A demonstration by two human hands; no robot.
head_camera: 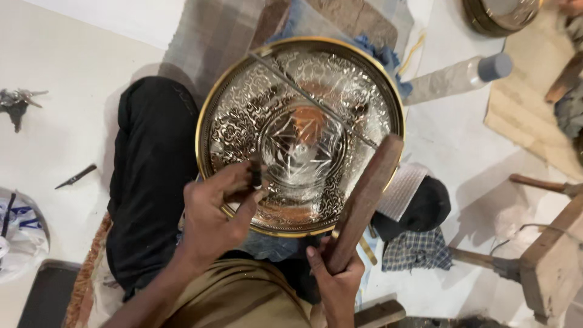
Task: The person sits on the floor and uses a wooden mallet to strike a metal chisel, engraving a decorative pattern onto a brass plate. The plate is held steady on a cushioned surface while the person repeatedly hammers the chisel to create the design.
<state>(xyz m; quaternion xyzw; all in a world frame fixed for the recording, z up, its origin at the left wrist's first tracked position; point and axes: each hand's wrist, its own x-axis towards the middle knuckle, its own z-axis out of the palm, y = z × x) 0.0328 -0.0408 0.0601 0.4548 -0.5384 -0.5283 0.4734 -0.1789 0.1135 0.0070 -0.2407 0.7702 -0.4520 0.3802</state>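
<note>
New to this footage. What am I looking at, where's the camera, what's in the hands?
There is one picture, taken from a camera on the person's head looking straight down at their lap and the floor. No machine is involved, only two bare hands.

The left hand pinches a small dark metal punch, tip down, against a round engraved metal tray with a brass-coloured rim that rests on the person's legs. The right hand grips a long brown wooden mallet, raised over the tray's right edge.

Around them on the pale floor lie a plastic bottle, a checked cloth, a loose small tool and a wooden stool.
</note>
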